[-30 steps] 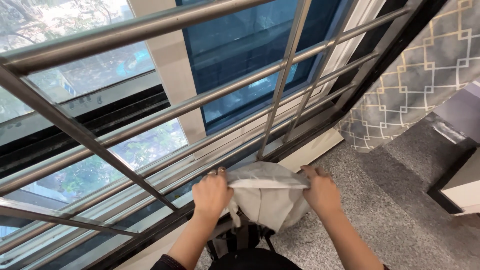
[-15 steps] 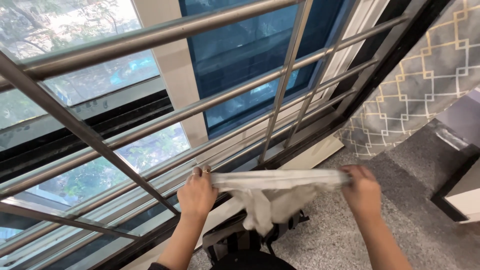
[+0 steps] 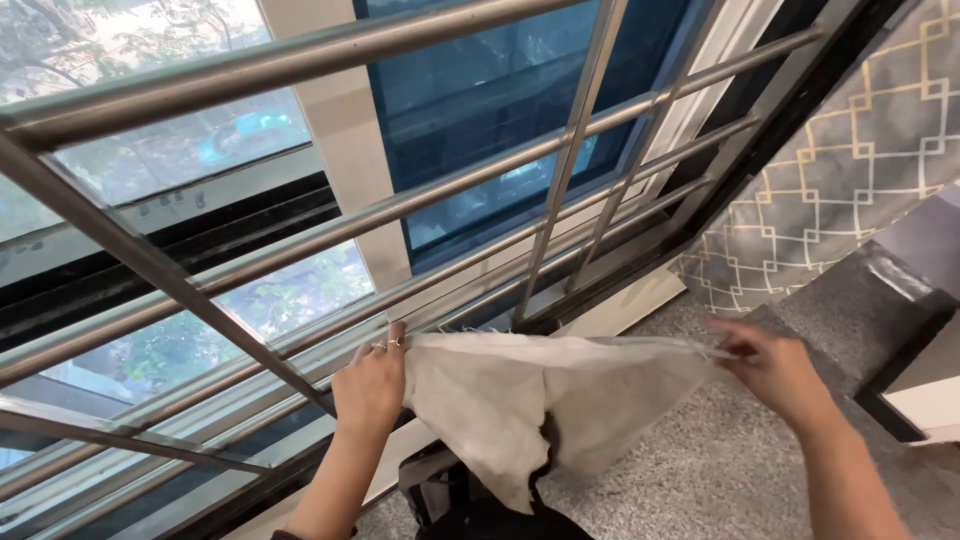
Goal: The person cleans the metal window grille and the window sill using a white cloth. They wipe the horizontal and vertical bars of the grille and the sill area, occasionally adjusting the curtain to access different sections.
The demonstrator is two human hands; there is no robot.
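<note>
A pale grey cloth (image 3: 540,395) is held stretched above the speckled floor (image 3: 700,470), its upper edge pinched at one end by the left hand (image 3: 372,385) and at the other by the right hand (image 3: 775,365). Beyond are seen steel window bars (image 3: 480,180) and a patterned curtain (image 3: 850,170).

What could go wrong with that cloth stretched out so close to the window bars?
The cloth is held only at its two top corners, by the left hand and right hand; a slipped pinch might drop it onto the dark bag below. Its hanging edge sits near the metal bars and could snag there.
</note>
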